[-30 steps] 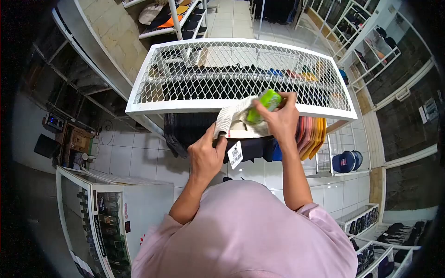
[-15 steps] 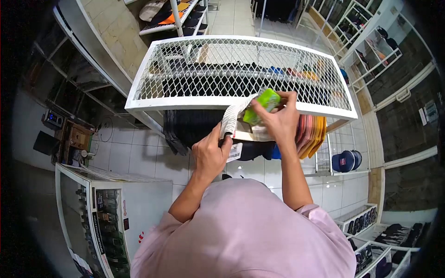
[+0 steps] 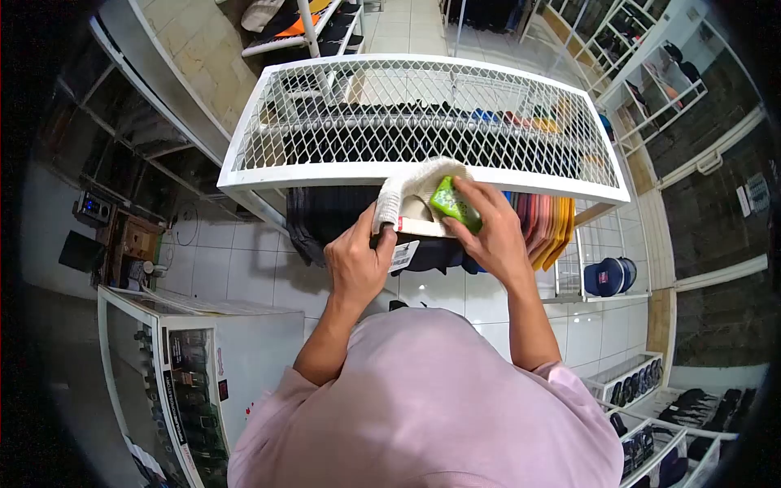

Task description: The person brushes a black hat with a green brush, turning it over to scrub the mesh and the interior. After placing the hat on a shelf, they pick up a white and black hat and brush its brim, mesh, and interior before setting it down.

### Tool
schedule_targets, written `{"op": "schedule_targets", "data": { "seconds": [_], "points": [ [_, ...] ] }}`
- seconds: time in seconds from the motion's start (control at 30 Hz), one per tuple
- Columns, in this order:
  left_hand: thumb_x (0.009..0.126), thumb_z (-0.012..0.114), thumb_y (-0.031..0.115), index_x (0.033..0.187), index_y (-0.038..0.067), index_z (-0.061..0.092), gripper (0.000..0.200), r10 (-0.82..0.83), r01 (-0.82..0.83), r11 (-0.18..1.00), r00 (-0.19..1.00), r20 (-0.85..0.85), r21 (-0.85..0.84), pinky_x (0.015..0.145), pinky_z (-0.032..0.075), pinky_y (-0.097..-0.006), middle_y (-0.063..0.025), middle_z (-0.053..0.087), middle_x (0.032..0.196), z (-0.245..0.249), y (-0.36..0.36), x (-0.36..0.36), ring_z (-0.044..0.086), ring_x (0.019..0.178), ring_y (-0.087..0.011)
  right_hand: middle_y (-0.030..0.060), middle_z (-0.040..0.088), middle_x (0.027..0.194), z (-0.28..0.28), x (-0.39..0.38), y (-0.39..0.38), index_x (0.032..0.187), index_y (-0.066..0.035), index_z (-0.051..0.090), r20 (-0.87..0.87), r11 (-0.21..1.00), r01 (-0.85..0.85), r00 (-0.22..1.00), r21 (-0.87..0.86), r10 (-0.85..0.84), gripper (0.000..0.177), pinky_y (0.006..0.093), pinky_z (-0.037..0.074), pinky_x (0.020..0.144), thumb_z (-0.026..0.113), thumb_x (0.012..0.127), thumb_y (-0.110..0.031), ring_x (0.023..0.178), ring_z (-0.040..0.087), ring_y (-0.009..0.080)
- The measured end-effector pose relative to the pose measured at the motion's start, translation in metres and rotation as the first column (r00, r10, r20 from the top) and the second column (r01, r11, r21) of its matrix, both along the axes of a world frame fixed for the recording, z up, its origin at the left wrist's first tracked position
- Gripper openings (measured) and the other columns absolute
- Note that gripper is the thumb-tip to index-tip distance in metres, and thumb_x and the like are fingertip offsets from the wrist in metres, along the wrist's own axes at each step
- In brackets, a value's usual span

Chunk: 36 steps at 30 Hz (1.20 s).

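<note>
My left hand (image 3: pixel 356 264) is closed on the edge of a cream ribbed cap (image 3: pixel 392 195), with the thumb near the inner band. The cap is tipped so that its hollow inside faces me, and a red label shows on the pale band. A white tag (image 3: pixel 404 255) with printing hangs beside my left thumb. In my right hand (image 3: pixel 498 237) is a bright green sponge-like block (image 3: pixel 454 203) with a pale speckled face, held between fingers and thumb. The block overlaps the right part of the cap's opening in this view.
Just beyond my hands stands a white mesh-topped rack (image 3: pixel 325 173), with dark clothes (image 3: pixel 325 215) and yellow and pink ones (image 3: pixel 549 232) hanging under it. A glass display case (image 3: pixel 195 390) is at lower left. Navy caps (image 3: pixel 608 276) sit on a shelf at right.
The cap has shifted slightly left and opened toward me, showing more of its inside. My right hand has turned and lowered, the green block now tilted the other way.
</note>
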<state>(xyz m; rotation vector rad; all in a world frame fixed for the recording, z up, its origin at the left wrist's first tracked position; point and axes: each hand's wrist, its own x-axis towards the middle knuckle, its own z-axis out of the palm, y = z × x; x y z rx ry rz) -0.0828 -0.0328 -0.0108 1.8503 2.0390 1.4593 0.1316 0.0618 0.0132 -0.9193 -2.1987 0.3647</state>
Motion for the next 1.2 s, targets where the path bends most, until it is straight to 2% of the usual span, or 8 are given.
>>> {"op": "schedule_targets", "data": {
  "seconds": [0.17,0.3,0.5,0.67,0.8,0.97,1.1,1.2],
  "points": [
    [0.089,0.071,0.014,0.121,-0.004,0.066,0.037,0.048,-0.048,0.998,0.999,-0.005,-0.041,0.064,0.055,-0.0445,-0.0235,0.072,0.086,0.008,0.000,-0.005,0.072,0.074,-0.0388,0.0231,0.065,0.120,0.007,0.023,0.008,0.131,0.000,0.066,-0.032,0.925,0.379,0.924,-0.036,-0.380,0.052,0.0424,0.055,0.091,0.079,0.084,-0.016,0.103,0.067,0.0373],
    [0.096,0.067,0.016,0.117,-0.004,0.067,0.029,-0.018,0.019,1.000,0.998,0.063,-0.023,0.068,0.054,-0.0426,-0.0258,0.071,0.089,0.006,0.001,0.002,0.071,0.081,-0.0425,0.0238,0.064,0.125,0.022,0.004,-0.022,0.128,-0.008,0.072,-0.047,0.995,0.079,0.996,-0.060,-0.081,0.047,0.0431,0.055,0.092,0.082,0.084,-0.021,0.106,0.068,0.0386],
    [0.098,0.065,0.015,0.114,-0.004,0.068,0.026,0.018,-0.011,0.998,0.993,0.113,-0.056,0.070,0.054,-0.0425,-0.0246,0.072,0.089,-0.002,0.004,0.000,0.072,0.081,-0.0413,0.0241,0.067,0.119,0.011,0.020,-0.004,0.124,-0.004,0.072,-0.028,0.919,0.393,0.919,0.025,-0.393,0.040,0.0452,0.055,0.091,0.078,0.086,-0.014,0.103,0.068,0.0390],
    [0.093,0.067,0.017,0.119,-0.005,0.067,0.034,-0.049,0.045,0.998,0.995,0.086,0.047,0.065,0.055,-0.0439,-0.0237,0.071,0.084,0.001,0.005,0.001,0.071,0.072,-0.0399,0.0204,0.066,0.122,0.010,0.013,-0.026,0.126,-0.005,0.071,-0.017,1.000,0.017,1.000,-0.016,-0.017,0.043,0.0438,0.052,0.096,0.079,0.084,-0.012,0.111,0.063,0.0371],
    [0.099,0.064,0.016,0.110,-0.006,0.068,0.025,-0.018,0.021,1.000,0.992,0.123,-0.021,0.072,0.054,-0.0437,-0.0252,0.072,0.090,0.004,0.002,0.002,0.070,0.083,-0.0439,0.0200,0.065,0.124,-0.006,0.033,-0.001,0.126,-0.006,0.071,0.025,0.941,0.334,0.942,0.050,-0.335,0.045,0.0452,0.051,0.095,0.080,0.083,-0.013,0.108,0.062,0.0379],
    [0.093,0.066,0.016,0.117,-0.003,0.069,0.030,-0.051,0.044,0.997,0.993,0.104,0.060,0.064,0.054,-0.0438,-0.0233,0.070,0.082,0.002,0.002,0.001,0.071,0.072,-0.0397,0.0188,0.067,0.121,0.012,0.023,-0.024,0.123,-0.006,0.073,0.013,0.999,-0.012,1.000,-0.049,0.013,0.042,0.0431,0.051,0.097,0.081,0.083,-0.016,0.109,0.063,0.0356],
    [0.095,0.065,0.017,0.115,-0.002,0.069,0.028,-0.034,0.023,0.994,0.994,0.107,0.108,0.064,0.054,-0.0438,-0.0227,0.070,0.082,-0.003,0.003,0.002,0.070,0.072,-0.0406,0.0208,0.066,0.122,0.004,0.038,-0.003,0.122,-0.003,0.073,-0.008,0.942,0.334,0.942,-0.004,-0.334,0.040,0.0441,0.051,0.097,0.080,0.084,-0.015,0.111,0.063,0.0370],
    [0.096,0.064,0.018,0.112,-0.001,0.068,0.026,-0.023,0.019,0.999,0.991,0.132,0.026,0.066,0.054,-0.0431,-0.0224,0.070,0.085,0.002,-0.001,0.001,0.070,0.076,-0.0427,0.0203,0.066,0.126,0.020,0.030,-0.023,0.124,-0.006,0.073,-0.100,0.984,0.146,0.983,-0.104,-0.157,0.043,0.0437,0.049,0.101,0.081,0.083,-0.017,0.116,0.063,0.0346]
  ]
}}
